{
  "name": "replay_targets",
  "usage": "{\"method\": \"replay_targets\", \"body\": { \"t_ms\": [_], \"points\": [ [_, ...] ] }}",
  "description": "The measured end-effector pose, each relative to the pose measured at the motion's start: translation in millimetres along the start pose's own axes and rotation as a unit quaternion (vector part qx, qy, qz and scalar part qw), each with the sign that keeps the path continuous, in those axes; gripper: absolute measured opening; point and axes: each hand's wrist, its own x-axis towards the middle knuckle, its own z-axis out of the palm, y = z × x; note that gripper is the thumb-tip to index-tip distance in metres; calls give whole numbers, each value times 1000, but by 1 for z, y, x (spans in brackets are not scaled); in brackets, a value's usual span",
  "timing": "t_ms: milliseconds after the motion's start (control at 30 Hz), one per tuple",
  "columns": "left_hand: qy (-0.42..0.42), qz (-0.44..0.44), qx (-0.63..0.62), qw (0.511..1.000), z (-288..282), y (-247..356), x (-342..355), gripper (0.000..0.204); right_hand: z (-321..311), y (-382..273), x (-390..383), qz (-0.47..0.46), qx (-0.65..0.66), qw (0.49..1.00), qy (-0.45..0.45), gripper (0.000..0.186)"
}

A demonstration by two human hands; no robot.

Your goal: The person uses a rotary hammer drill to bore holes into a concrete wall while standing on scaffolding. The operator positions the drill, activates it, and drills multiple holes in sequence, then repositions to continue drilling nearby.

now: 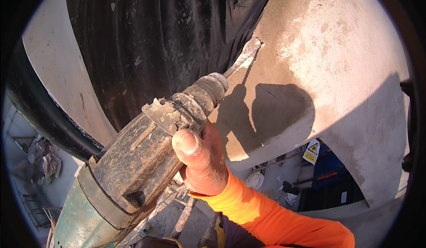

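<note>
1. Right hand (206, 161) has its fingers clamped on the rotary hammer (142, 155), lying to its left
2. Long axis slants up-right, drill bit (244, 63) meeting the pale wall (346, 70)
3. Left hand out of view

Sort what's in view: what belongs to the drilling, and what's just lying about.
In use:
- power drill, its front gripped by the right hand
- drill bit, tip at the pale rough surface

Just about the place:
- crumpled debris, left
- yellow-and-white warning sign, right
</note>
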Motion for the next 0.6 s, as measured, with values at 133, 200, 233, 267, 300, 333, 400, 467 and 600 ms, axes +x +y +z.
{"method": "replay_targets", "body": {
  "t_ms": [133,200,233,267,300,333,400,467,600],
  "points": [
    [-19,-16,18,1000,-34,30,5,46,20,-15,1,46,55,997,32,83],
    [-34,-27,28,999,-55,46,8,46,29,-22,0,74,93,992,47,83],
    [-42,-33,32,998,-65,54,9,46,31,-27,1,85,93,990,60,81],
    [-52,-37,38,997,-76,63,10,46,33,-30,1,100,92,989,66,82],
    [-59,-39,39,997,-86,71,11,46,37,-33,2,108,94,988,65,82],
    [-65,-43,41,996,-95,80,12,47,42,-35,4,116,97,987,62,83],
    [-79,-44,43,995,-115,96,15,47,49,-46,1,137,81,983,95,82],
    [-86,-45,45,994,-131,113,14,47,55,-57,4,139,74,980,121,80],
    [-100,-43,44,993,-147,145,14,47,62,-77,9,142,75,977,139,74]
  ]
}}
